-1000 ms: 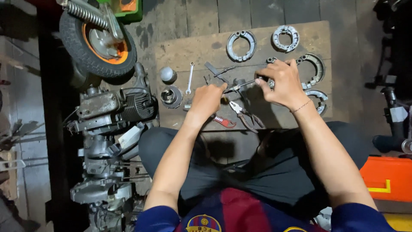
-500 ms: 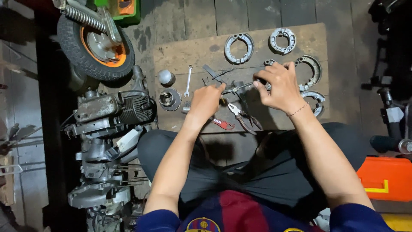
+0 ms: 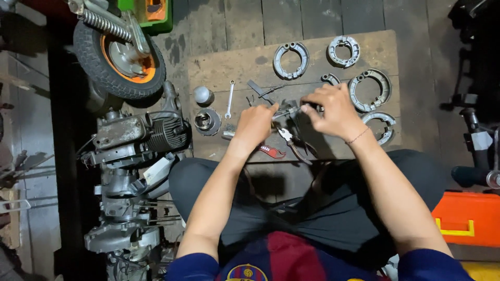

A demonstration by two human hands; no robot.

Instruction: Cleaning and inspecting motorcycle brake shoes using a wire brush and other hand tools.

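Both hands on a small metal part, mid-board.
Left hand (image 3: 256, 124) and right hand (image 3: 333, 109) pinch the metal part (image 3: 289, 110) above pliers (image 3: 294, 143) on the wooden board (image 3: 239, 62).

Dim, warm overhead light — centre sharp and evenly lit, edges falling into deep shadow.

A: We've got one view only, head-mounted, looking almost straight down over our lap.

B: Range?

A: Arm's length. Our hands (image 3: 297, 117) sit mid-frame over the wooden board (image 3: 229, 65); top of frame faces away from us. No second view to overlap.
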